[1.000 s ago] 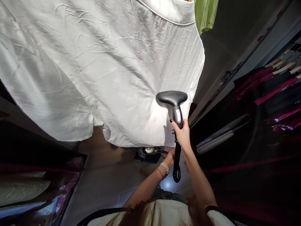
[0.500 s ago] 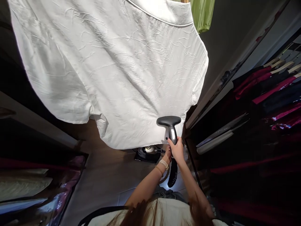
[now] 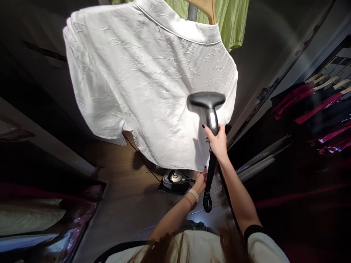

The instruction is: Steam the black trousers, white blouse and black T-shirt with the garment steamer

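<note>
Creases run across most of the shirt (image 3: 148,84), which hangs back-out on a wooden hanger (image 3: 204,7) in front of a green garment (image 3: 233,22). The wrinkling is thickest over the shoulders, below the collar seam and on the left sleeve. The lower right part near the hem looks somewhat smoother, though the light there is flat and it is hard to be sure. Judged from that, only a small share of the cloth looks smoothed and the greater part is left.

The right hand (image 3: 218,142) is clenched round the handle of the steamer (image 3: 206,100), thumb up along the lit strip. The steamer's wide head is held level against the right side of the shirt, about mid-height. The left hand (image 3: 201,179) is below it, with a watch (image 3: 194,193) on its wrist. Its fingers appear pinched on the hem at the shirt's lower right corner, drawing the cloth down. So the shirt is in front of and above both hands, touched by the steamer's head and gripped at the hem.

A black hose (image 3: 210,182) drops from the handle between the two arms. The base unit (image 3: 175,179) sits on the wooden floor (image 3: 123,204) just under the hem. Racks of dark and red clothes (image 3: 323,106) stand well off to the right.
</note>
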Available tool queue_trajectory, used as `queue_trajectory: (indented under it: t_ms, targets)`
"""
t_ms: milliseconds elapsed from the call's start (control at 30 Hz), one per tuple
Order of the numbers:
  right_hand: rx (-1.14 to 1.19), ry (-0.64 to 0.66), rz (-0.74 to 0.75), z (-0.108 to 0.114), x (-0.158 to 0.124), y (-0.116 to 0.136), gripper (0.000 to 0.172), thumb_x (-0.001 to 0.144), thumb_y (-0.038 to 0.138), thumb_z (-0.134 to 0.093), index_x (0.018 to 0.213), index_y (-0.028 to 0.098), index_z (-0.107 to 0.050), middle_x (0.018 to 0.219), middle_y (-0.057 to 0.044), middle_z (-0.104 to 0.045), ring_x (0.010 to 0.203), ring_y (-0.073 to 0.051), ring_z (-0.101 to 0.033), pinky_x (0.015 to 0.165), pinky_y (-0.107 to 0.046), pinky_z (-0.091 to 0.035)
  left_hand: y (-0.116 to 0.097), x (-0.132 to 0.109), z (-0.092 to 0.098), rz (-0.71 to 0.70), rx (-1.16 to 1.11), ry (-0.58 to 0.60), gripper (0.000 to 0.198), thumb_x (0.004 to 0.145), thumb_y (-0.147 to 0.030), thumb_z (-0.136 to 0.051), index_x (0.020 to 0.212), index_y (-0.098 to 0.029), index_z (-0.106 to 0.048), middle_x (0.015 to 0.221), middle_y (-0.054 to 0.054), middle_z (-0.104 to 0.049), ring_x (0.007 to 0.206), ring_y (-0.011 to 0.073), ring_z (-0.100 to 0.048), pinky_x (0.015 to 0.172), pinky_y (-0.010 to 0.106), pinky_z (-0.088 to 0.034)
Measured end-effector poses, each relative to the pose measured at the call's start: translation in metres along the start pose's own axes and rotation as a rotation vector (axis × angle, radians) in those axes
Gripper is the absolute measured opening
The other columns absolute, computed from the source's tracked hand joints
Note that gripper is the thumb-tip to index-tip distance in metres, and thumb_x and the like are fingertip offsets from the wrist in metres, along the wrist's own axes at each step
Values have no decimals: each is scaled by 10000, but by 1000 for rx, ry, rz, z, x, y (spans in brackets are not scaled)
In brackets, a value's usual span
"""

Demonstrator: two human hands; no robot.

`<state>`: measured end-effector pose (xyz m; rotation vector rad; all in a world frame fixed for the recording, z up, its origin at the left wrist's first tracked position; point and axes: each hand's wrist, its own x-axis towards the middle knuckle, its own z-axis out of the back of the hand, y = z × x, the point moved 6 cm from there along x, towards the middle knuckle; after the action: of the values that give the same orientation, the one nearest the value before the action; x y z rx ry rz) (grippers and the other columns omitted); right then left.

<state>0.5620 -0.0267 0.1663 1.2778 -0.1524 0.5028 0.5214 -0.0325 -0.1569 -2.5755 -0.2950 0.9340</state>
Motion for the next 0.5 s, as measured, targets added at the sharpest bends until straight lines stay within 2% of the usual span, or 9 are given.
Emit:
queue_trajectory:
  t_ms: [133,233,333,500]
  targets:
    - [69,-13,77,7,25,33,581,794,668,-691,1118,225,-498,855,15,-633,676,-146,-634,642,-283,-523,-1,1,-2,-32,-40,4,179,782,-53,-789,773,-141,-634,673,23,-687,589,116,-658,651,220,-569]
    - [85,0,81,5,24,36,578,803,673,-682,1117,228,-487,877,12,-634,678,-139,-633,656,-278,-525,3,1,-1,-34,-44,2,202,763,-21,-795,764,-144,-634,671,22,-687,592,119,-658,664,227,-569]
    - [56,23,35,0,14,20,569,806,679,-673,1104,229,-492,865,8,-633,673,-147,-633,660,-287,-526,7,2,-1,-27,-43,4,211,748,-18,-794,733,-143,-624,639,16,-668,553,118,-627,609,228,-543]
    - [-9,46,-67,-1,-2,-23,546,807,663,-675,1091,239,-481,834,13,-648,665,-173,-649,656,-301,-512,7,8,-4,-53,-64,10,217,705,-37,-815,767,-138,-633,708,19,-691,579,107,-623,597,213,-503]
